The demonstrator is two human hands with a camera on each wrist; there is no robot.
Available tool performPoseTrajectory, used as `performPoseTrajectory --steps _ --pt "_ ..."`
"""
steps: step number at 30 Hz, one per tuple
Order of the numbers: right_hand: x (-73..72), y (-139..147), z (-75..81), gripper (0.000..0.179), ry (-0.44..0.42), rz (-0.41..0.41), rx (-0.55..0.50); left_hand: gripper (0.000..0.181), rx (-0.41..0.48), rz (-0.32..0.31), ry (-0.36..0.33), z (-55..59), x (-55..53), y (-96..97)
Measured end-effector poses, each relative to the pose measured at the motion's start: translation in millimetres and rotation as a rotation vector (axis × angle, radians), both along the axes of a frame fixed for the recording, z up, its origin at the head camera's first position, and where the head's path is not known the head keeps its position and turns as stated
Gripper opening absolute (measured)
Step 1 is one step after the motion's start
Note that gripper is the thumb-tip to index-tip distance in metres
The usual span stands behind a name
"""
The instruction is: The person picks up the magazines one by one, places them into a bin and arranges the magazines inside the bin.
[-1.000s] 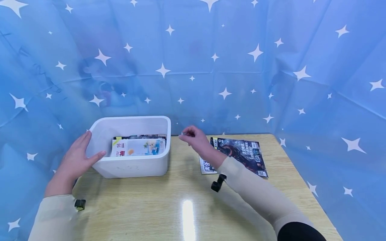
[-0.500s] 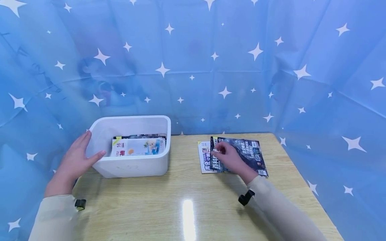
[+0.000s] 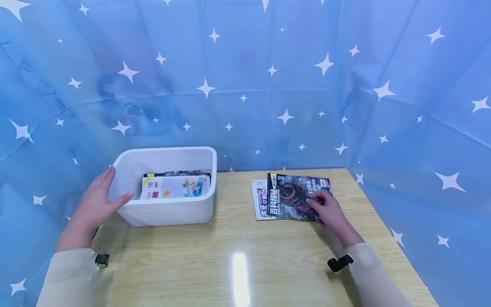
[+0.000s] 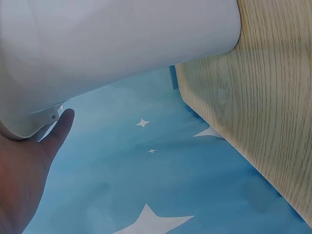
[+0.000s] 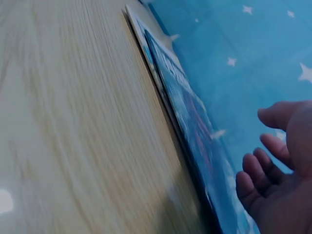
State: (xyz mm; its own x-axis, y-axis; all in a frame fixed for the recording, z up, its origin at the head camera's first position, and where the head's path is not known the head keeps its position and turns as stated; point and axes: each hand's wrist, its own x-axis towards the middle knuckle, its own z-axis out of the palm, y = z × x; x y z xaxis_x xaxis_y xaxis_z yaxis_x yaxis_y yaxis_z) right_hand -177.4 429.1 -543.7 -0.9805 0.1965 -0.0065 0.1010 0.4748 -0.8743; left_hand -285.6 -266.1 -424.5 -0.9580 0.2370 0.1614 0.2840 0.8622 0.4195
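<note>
A: The dark magazine (image 3: 291,196) lies on the bench (image 3: 172,264), to the right of the tub (image 3: 168,213). How will it handle for you?

B: Light and floppy, I'd judge. Its cover looks glossy, so it may slip on the pale magazine (image 3: 258,200) underneath. Take it by the near edge, your thumb above and fingers below, so the pages don't fan or crease.

A: Are your hands gripping anything?

B: Your right hand (image 3: 326,209) is over the cover's right side with thumb and fingers apart, holding nothing. Your left hand (image 3: 92,204) is spread against the tub's left corner, fingers straight.

A: What can't you make out?

B: Whether your right fingertips touch the cover; the right wrist view is blurred. Your hand hides its near right corner. You can't count the pile either, and the tub's front wall cuts off the beach magazine (image 3: 184,187) inside.
</note>
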Motion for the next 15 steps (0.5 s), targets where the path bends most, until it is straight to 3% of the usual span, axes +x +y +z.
performPoseTrajectory --steps 15 --pt "11.5 34 -15.2 0.035 -0.003 -0.045 0.111 0.109 0.004 -0.001 0.005 -0.6 0.4 -0.1"
